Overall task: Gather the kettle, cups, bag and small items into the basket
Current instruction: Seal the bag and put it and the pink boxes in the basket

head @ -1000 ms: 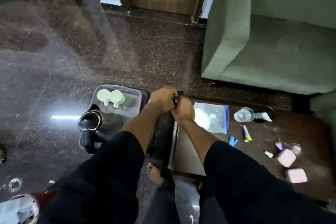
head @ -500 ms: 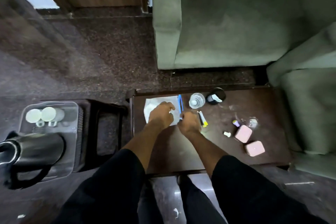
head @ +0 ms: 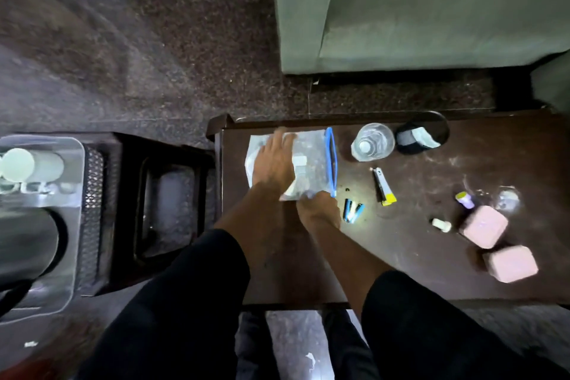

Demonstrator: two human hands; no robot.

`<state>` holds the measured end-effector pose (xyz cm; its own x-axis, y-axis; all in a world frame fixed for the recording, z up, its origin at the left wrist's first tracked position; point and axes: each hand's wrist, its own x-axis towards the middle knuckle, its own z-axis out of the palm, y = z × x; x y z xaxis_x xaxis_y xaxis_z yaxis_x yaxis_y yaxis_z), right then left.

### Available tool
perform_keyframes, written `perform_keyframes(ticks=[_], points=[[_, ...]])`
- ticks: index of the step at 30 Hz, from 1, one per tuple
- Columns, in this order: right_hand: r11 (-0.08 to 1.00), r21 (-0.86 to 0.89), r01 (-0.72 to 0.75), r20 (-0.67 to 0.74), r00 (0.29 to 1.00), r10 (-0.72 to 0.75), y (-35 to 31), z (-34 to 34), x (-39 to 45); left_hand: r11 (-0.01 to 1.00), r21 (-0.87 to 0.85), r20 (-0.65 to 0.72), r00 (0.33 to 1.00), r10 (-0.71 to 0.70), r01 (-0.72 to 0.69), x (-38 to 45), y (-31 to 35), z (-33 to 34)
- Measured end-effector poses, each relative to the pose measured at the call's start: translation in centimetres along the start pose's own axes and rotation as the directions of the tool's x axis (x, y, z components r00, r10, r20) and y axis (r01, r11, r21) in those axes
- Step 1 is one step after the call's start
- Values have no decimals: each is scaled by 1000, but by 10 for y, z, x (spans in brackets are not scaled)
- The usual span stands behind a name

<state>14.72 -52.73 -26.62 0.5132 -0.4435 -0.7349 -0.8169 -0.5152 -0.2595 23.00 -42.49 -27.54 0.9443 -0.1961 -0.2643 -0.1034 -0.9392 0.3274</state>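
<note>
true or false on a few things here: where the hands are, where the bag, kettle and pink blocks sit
1. The left hand lies flat on the zip bag. True.
2. The zip bag is already in the basket. False: it lies on the table.
3. The kettle sits in the basket. True.
4. The two pink blocks are stacked. False: they lie side by side on the table.
5. The right hand holds the batteries. False: it grips the bag's near corner.

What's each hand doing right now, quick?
Left hand: open, flat on the zip bag.
Right hand: pinching the zip bag's near corner.
</note>
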Motion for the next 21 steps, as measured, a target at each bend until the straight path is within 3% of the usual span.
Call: perform_keyframes(ticks=[3,7,9,12,16,21], points=[[978,178,-105,33,994,101,-5,21,12,997,70,-7,999,-33,34,24,-18,4],[865,472,-168,68,986,154,-8,29,16,994,85,17,998,-67,65,32,-28,3],[835,526,-159,69,987,145,-6,31,15,993,50,-4,994,-108,108,27,-30,0],[842,533,-84,-60,989,136,-2,32,11,980,3,-3,980,-200,200,13,-40,0],[822,566,66,-228,970,79,10,32,7,892,-304,-12,935,-355,334,-3,-54,1],[745,642,179,-207,977,-56,14,29,12,702,-636,49,925,-376,319,-24,-67,2]])
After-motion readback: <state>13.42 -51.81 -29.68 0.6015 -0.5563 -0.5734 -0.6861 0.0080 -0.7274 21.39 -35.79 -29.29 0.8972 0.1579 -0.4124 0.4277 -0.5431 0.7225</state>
